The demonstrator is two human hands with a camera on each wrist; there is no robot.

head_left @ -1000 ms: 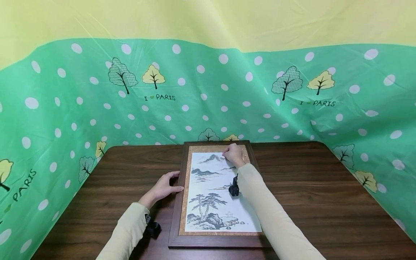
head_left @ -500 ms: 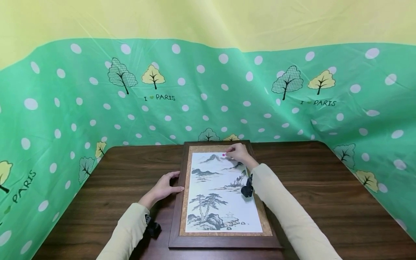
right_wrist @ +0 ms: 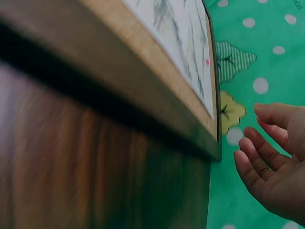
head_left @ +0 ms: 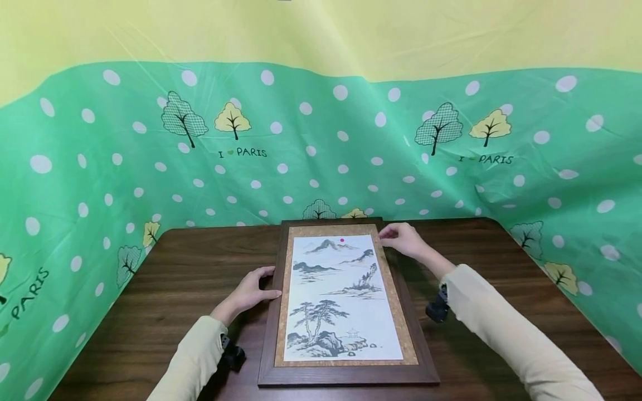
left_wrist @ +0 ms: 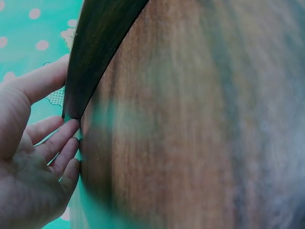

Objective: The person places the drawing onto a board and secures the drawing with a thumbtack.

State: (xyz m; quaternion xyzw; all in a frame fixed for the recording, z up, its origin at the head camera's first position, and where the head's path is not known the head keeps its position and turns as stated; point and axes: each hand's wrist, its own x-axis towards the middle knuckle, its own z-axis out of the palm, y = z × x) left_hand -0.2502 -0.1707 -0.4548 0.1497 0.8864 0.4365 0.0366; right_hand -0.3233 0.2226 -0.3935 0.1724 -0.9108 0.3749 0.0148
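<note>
A cork board [head_left: 331, 230] with a dark wooden frame [head_left: 348, 377] lies on the table. A sheet with a landscape ink painting [head_left: 351, 309] covers most of the cork. Near the sheet's top edge sits a small pink pushpin [head_left: 342, 240], also seen in the right wrist view as a pink dot [right_wrist: 207, 62]. My left hand [head_left: 249, 291] touches the frame's left side with thumb and fingertips, fingers relaxed. Beside the frame's upper right edge is my right hand [head_left: 405, 240]. In the right wrist view its fingers [right_wrist: 259, 152] are loosely bent, holding nothing.
The dark wood-grain table [head_left: 491, 278] extends on both sides of the framed board. Behind and around it hangs a green cloth [head_left: 321, 133] with white dots and printed trees. A black wrist camera [head_left: 438, 305] is strapped to the right sleeve.
My right hand has left the pink pushpin at the sheet's top and moved right, past the frame's edge. The pin stays there in plain sight. My left hand stays at the frame.
</note>
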